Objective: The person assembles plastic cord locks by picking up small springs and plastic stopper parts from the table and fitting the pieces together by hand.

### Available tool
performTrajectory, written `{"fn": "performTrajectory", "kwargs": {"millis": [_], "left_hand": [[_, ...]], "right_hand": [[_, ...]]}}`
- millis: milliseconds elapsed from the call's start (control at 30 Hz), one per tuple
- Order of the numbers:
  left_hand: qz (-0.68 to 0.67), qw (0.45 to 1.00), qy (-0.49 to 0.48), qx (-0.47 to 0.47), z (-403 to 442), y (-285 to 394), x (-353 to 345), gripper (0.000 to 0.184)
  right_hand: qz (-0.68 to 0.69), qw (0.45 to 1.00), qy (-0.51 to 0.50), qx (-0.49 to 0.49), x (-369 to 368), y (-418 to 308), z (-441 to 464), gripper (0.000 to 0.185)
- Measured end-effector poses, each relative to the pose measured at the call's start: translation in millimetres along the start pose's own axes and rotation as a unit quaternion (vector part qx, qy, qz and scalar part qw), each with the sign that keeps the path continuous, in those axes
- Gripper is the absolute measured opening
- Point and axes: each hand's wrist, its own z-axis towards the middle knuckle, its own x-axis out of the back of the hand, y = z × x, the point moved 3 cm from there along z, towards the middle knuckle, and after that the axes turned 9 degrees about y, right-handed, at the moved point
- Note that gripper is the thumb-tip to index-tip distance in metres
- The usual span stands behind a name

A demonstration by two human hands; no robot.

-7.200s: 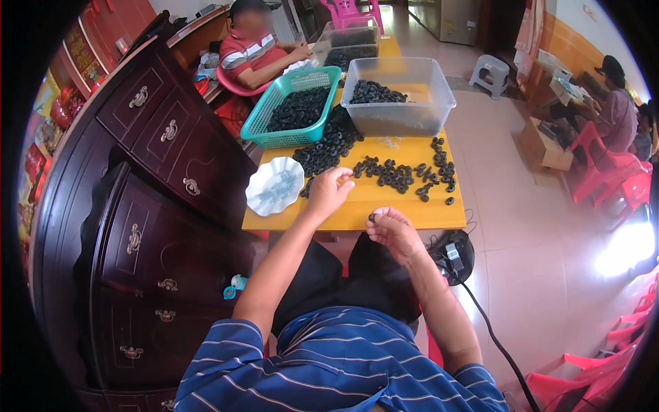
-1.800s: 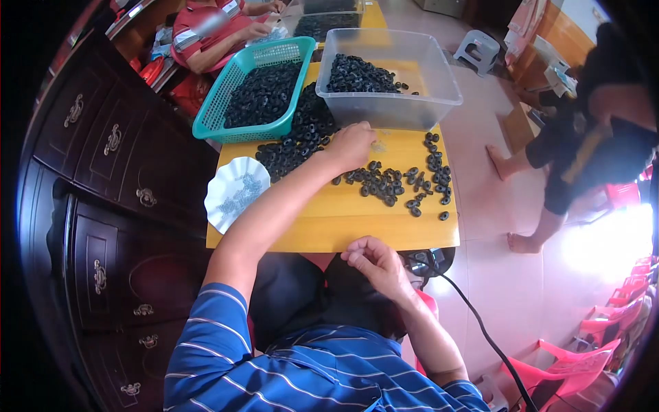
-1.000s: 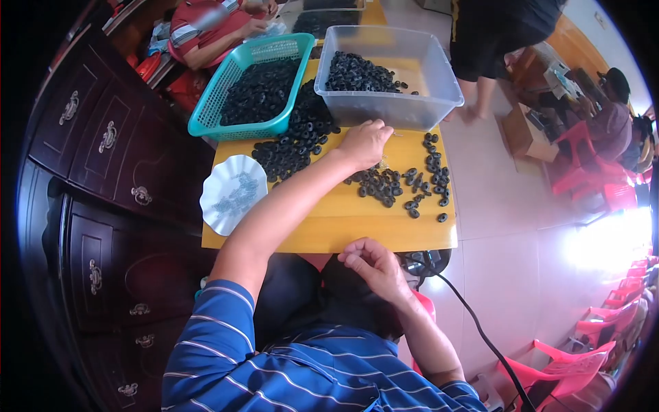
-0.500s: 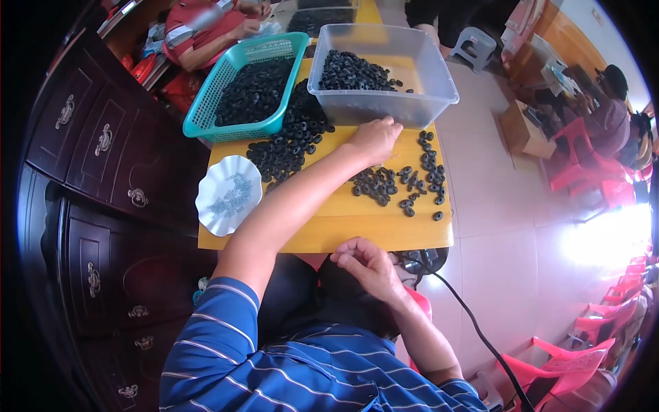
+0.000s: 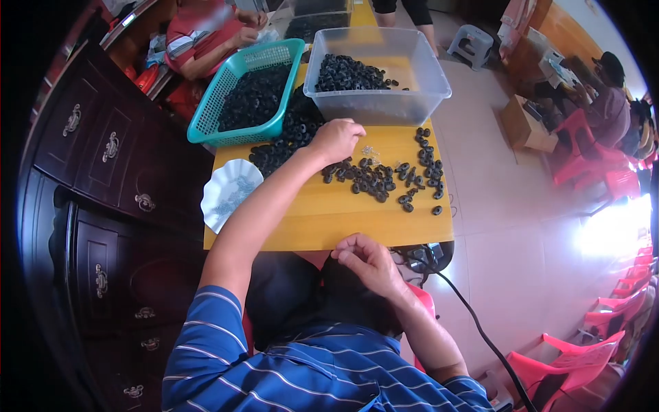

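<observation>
My left hand [image 5: 336,141] is closed over the yellow tabletop [image 5: 295,230], beside a heap of small black ring-shaped parts [image 5: 274,158]; whatever its fingers hold is hidden. Just to its right lies a little scatter of tiny shiny pieces [image 5: 371,154]. Below that, more black parts [image 5: 376,182] spread across the board. At the front edge of the table, my right hand [image 5: 371,266] has its fingers curled together, and I cannot make out anything in them. A white scalloped dish [image 5: 214,180] with small greyish pieces stands at the left, under my left forearm.
A green basket [image 5: 199,130] and a clear plastic bin [image 5: 384,110], both with black parts, stand at the back. Dark drawers [image 5: 103,206] flank the left side. A black cable [image 5: 470,312] runs at right. Another person [image 5: 199,51] sits at far left.
My left hand has moved left, from in front of the clear bin toward the black heap, uncovering the tiny shiny pieces. The right hand stays nearly still. The view has shifted slightly.
</observation>
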Motion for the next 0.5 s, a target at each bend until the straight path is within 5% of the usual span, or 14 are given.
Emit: {"fn": "performTrajectory", "kwargs": {"millis": [500], "left_hand": [[0.021, 0.997, -0.059, 0.034, -7.5, 4.6, -12.8, 0.017]], "right_hand": [[0.0, 1.0, -0.022, -0.011, 3.4, 6.6, -3.2, 0.013]]}}
